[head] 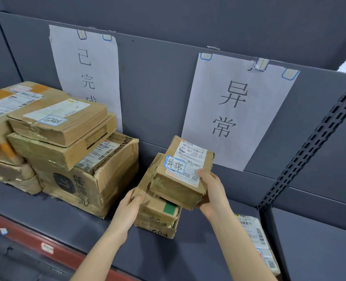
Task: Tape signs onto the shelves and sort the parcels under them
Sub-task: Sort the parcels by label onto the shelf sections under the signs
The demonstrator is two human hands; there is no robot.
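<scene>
Two white paper signs are taped to the grey shelf back: the left sign [87, 69] and the right sign [237, 108], each with large black characters. Under the right sign, a small cardboard parcel [178, 179] with a blue-edged handwritten sticker sits on top of a lower parcel [158, 222] on the shelf. My right hand [210, 191] grips the top parcel's right end, thumb on its label. My left hand [131, 207] holds the left edge of the lower parcel. Under the left sign stands a stack of several parcels [66, 147].
The grey shelf board [66, 218] has a red front strip [26, 236] with small tags. Another labelled parcel [257, 238] lies at the right, near the perforated upright post [310, 147]. A further shelf bay begins beyond the post.
</scene>
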